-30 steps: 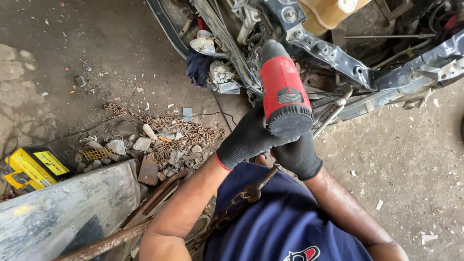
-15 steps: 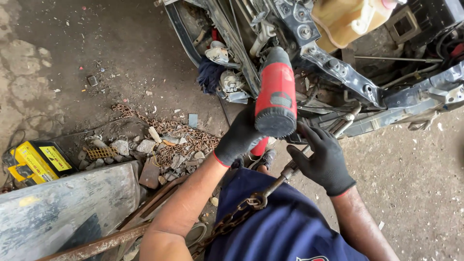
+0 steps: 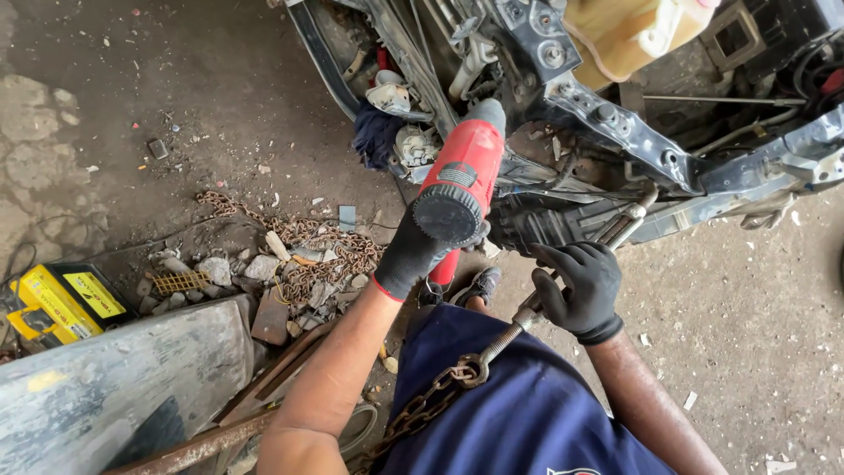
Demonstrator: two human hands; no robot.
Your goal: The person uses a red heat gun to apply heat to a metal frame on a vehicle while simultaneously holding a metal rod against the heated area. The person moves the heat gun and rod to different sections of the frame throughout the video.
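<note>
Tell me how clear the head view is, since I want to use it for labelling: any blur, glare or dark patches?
Head view: mostly sharp in even daylight; the red power tool in the left hand and the right hand on the metal rod are crisp. No strong glare. Engine-bay recesses are shadowed. Wide-lens stretching shows on the grey panel.

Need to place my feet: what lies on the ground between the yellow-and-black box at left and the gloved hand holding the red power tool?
Head view: broken stones and a rusty chain, before the left hand on the red power tool.
</note>
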